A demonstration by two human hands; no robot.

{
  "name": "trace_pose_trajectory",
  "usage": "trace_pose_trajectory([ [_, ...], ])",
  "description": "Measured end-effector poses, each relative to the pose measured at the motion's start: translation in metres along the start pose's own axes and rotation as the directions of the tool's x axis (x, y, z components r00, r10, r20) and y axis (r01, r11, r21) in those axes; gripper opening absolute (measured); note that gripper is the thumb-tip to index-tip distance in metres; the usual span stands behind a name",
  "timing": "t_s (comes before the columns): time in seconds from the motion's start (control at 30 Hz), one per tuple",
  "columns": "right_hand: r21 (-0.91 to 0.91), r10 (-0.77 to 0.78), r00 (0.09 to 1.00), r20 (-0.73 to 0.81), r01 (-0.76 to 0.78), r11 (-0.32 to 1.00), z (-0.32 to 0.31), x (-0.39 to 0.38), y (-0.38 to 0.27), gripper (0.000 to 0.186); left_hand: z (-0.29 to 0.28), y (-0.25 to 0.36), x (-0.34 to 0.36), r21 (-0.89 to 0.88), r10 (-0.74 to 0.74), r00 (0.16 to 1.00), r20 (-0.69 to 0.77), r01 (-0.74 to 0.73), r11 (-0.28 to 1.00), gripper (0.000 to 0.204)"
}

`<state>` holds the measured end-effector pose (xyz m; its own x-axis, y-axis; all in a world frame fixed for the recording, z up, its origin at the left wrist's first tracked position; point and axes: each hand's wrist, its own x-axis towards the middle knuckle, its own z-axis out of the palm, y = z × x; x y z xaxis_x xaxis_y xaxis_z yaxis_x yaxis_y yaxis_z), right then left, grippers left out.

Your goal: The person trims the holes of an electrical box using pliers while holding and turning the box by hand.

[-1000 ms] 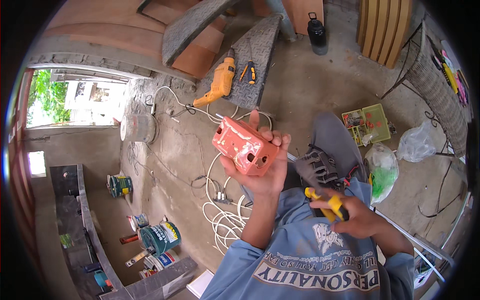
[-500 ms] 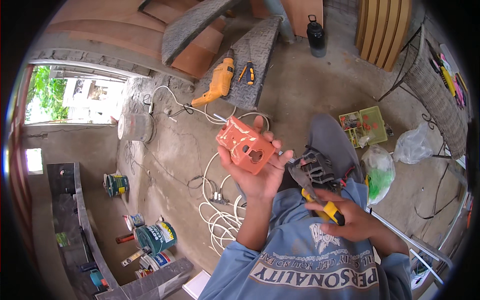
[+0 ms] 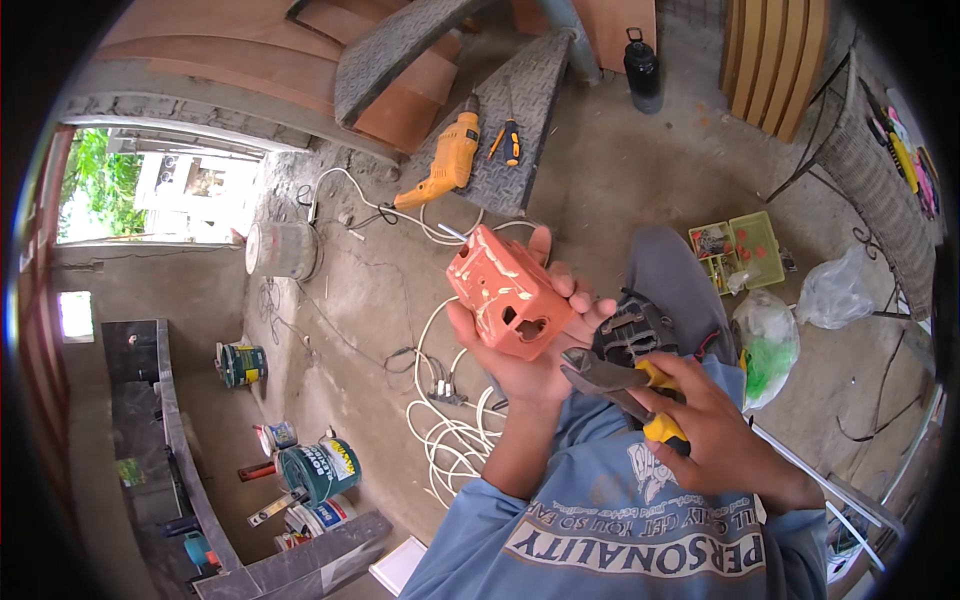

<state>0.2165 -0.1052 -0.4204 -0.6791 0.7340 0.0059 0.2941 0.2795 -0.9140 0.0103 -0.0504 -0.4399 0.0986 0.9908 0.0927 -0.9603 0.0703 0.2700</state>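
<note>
Your left hand (image 3: pixel 535 355) cups an orange plastic box (image 3: pixel 508 292) from below, fingers wrapped round its far side, holding it up over the concrete floor (image 3: pixel 600 170). Your right hand (image 3: pixel 715 425) grips yellow-handled pliers (image 3: pixel 625 385), their tips just beside the box's lower corner.

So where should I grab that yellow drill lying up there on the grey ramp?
Probably by the fat yellow body or handle of the drill, coming down from above. It lies flat on its side on the grey ramp, so the top side is free. Keep off the pointed front end, and mind the white cord trailing from it.
</note>
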Motion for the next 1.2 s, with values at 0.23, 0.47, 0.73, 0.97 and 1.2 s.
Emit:
trace_pose_trajectory([
  [0.23,-0.240,-0.103,0.987,-0.123,0.071,0.968,-0.003,0.011,-0.017,0.056,-0.005,-0.008,0.004,0.076,0.015,0.985,0.175,-0.028,0.997,0.101],
  [0.47,-0.309,-0.087,0.988,-0.127,0.044,0.950,-0.003,0.008,-0.021,0.057,-0.006,-0.012,0.005,0.050,-0.016,0.964,0.265,0.003,0.999,0.102],
  [0.73,-0.312,-0.012,0.995,-0.100,-0.020,0.950,-0.006,0.006,-0.027,0.059,-0.012,-0.015,0.007,0.034,-0.030,0.951,0.306,0.021,0.999,0.104],
  [0.97,-0.266,-0.053,0.992,-0.111,0.022,0.964,-0.005,0.009,-0.019,0.050,-0.015,-0.015,0.007,0.053,-0.008,0.946,0.323,-0.010,0.999,0.102],
  [1.2,-0.247,-0.067,0.995,-0.073,0.047,0.968,-0.006,0.009,-0.012,0.042,-0.013,-0.017,0.005,0.035,0.012,0.950,0.312,-0.024,0.999,0.101],
])
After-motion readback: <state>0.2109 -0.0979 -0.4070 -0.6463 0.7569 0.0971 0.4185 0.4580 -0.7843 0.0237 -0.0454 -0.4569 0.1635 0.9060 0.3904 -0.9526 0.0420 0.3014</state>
